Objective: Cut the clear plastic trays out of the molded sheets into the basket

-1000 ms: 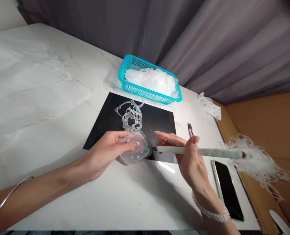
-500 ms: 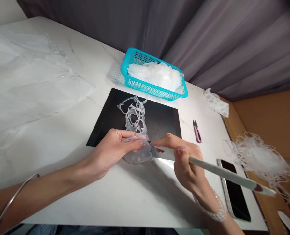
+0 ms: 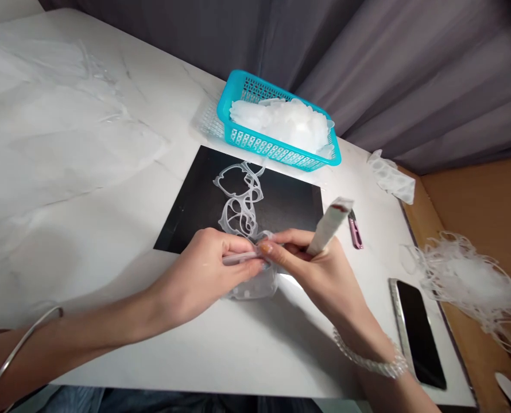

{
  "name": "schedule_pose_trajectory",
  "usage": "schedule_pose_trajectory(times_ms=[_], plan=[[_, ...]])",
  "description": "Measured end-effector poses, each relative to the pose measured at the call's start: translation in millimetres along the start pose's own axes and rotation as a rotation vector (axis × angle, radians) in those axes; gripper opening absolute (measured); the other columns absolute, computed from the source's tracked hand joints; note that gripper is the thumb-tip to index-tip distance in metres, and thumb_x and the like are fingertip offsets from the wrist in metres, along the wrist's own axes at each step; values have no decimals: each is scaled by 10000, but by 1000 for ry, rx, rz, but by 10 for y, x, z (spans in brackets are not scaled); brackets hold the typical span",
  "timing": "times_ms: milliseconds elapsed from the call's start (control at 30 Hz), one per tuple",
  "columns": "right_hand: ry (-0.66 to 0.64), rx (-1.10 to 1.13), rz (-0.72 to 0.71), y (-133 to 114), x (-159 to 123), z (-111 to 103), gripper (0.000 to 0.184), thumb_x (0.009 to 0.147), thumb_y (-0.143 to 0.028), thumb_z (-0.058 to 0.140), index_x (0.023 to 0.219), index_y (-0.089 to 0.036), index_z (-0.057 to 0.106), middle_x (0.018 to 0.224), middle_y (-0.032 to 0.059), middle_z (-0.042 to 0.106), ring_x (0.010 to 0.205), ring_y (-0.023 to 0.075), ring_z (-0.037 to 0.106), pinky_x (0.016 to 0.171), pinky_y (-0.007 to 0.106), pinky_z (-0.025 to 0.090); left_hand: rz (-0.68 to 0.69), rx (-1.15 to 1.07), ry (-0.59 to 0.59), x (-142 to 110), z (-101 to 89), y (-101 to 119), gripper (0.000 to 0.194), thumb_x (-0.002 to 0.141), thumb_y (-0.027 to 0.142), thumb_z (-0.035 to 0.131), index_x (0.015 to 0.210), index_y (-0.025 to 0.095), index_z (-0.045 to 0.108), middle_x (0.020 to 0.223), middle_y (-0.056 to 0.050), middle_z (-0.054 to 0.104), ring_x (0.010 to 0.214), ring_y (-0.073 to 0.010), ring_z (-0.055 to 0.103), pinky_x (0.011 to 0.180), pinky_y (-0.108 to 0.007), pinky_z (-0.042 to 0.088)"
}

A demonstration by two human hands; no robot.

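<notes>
Translucent plastic is the material between our fingers: one soft-looking piece (image 3: 255, 284), perhaps more than one layer, held at the near edge of the black mat (image 3: 290, 198). Our left hand (image 3: 206, 269) pinches it, thumb below and fingers above. Our right hand (image 3: 322, 272) has thumb and forefinger pressed together at the upper rim; whether they grip a thin strip there, we cannot tell. Across the same palm we hold a pale stick-like tool (image 3: 331, 226), its upper end pointing up and its other end hidden.

We judge that the step in hand is working the border of the piece with fingertips. The next move would seem to call for a firm left pinch and a gentle right pull, with the tool kept away from the plastic.

Farther out, thin frame-like offcuts (image 3: 238, 215) lie on the mat. Behind it stands the blue basket (image 3: 281, 154), heaped with whitish translucent pieces (image 3: 290, 123). On the right, pink snips (image 3: 356, 232) and a phone (image 3: 419, 327) rest on the table (image 3: 186, 355). Beyond them, stringy scraps (image 3: 475, 281) lie against brown cardboard (image 3: 488, 201); whether it forms a box, we cannot tell.
</notes>
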State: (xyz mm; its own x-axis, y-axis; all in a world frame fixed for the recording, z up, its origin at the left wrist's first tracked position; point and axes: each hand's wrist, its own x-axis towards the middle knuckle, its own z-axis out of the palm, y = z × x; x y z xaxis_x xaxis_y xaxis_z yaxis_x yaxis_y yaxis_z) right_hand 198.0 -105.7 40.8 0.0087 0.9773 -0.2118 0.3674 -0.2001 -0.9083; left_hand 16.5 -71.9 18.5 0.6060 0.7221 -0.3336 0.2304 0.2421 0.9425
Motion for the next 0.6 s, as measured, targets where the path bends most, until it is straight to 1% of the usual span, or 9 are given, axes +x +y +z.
schedule_pose_trajectory(times_ms=[100,200,333,400,467,533,600], plan=[[31,131,53,23,-13,20,247,820,-426,747,746,-190,756,551,-33,452,528,96,339,474,248,262,58,-4,-34,-19,-9,22,308,929,362,533,703,190,651,668,31,490,641,-107,432,558,-219,331],[47,235,60,46,-36,8,225,824,-409,752,751,-196,758,538,-45,424,528,90,311,470,239,257,77,-43,-70,-30,-18,39,296,950,362,499,801,204,700,730,21,548,683,-118,471,581,-215,360],[65,272,52,51,-49,1,203,825,-391,756,766,-196,763,536,-47,434,529,89,320,470,235,268,66,-60,-79,-30,-16,44,315,947,393,503,854,209,742,755,3,602,699,-139,523,587,-223,388],[73,252,47,39,-44,0,224,829,-408,749,767,-193,763,534,-47,427,523,88,318,463,233,264,55,-76,-79,-17,-14,40,292,933,392,529,900,224,765,770,0,640,714,-150,561,601,-225,416],[82,188,24,31,-34,-4,249,845,-431,724,789,-193,771,564,-34,466,525,91,351,457,232,278,33,-114,-69,6,-23,27,264,913,393,569,972,240,776,821,-6,693,773,-173,616,654,-235,462],[80,70,-31,45,-31,-9,236,830,-429,737,823,-197,779,643,-10,550,555,100,424,468,231,328,15,-163,-29,30,-52,-6,262,893,407,612,1017,240,771,874,-13,729,846,-196,656,717,-244,496],[67,-77,-104,83,-44,-18,209,787,-403,784,852,-205,777,750,9,622,596,109,495,500,231,398,6,-178,29,40,-101,-69,277,892,423,628,1062,243,752,919,-6,743,894,-200,672,748,-231,506]])
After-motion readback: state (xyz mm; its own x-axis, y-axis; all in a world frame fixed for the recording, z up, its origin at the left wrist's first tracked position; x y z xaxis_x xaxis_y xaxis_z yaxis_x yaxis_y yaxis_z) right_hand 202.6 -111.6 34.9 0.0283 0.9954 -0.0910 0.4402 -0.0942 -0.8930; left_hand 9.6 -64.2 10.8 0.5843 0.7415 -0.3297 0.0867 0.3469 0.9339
